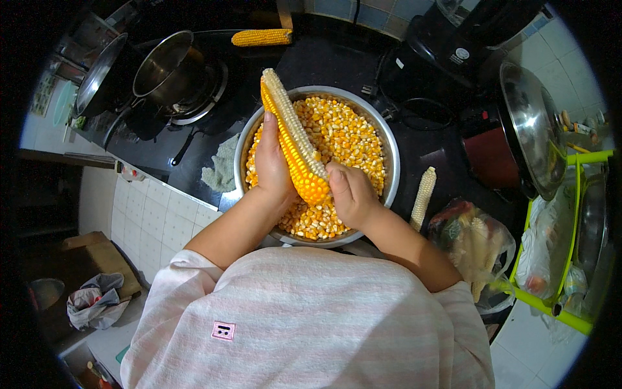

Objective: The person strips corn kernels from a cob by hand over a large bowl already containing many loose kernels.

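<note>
A partly shelled ear of dried yellow corn slants over a wide metal bowl. My left hand grips its left side, thumb pointing up along the kernels. My right hand is at the lower right end, its thumb and curled fingers against the cob. One long strip is bare and pale; the rest bears kernels. Loose yellow and whitish kernels fill much of the bowl. A bare cob lies right of the bowl, and a full ear of corn lies behind it on the black counter.
A grey-green cloth lies at the bowl's left. Further left, a metal pot stands at the gas stove. A plastic bag with bare cobs, a cooker with a domed lid and a green rack are at the right.
</note>
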### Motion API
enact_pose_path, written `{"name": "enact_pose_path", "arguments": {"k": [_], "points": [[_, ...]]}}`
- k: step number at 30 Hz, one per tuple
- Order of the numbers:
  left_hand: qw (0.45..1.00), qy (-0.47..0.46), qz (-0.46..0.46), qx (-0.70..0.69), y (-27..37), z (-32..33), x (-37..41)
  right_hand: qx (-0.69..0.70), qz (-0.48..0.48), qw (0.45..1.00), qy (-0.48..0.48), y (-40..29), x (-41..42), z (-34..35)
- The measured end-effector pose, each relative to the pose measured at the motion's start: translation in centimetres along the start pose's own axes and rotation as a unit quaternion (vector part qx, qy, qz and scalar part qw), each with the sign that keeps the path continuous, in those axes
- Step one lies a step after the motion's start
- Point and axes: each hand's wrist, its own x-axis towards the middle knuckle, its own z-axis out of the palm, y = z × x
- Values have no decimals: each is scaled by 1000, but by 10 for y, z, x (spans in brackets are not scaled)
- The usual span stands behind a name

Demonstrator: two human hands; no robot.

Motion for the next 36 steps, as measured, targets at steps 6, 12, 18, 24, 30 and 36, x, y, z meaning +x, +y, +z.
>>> {"name": "enact_pose_path", "arguments": {"k": [6, 12, 18, 24, 30, 36], "points": [[999, 13, 36, 31, -5, -3, 6, -31, -54, 998, -19, 9, 3, -2], [998, 14, 38, 44, -6, -3, 6, -95, -45, 994, -42, 8, 1, -5], [998, 1, 44, 55, -3, -3, 1, -48, -49, 998, -16, 8, 0, -2], [998, 4, 61, 30, -3, -2, 3, 31, 23, 999, -22, 4, 0, -3], [994, 8, 84, 75, -4, 6, 0, -9, 21, 999, -31, 4, 4, 2], [993, 9, 86, 78, -5, 3, 0, 4, 30, 999, -44, 2, 5, -4]]}}
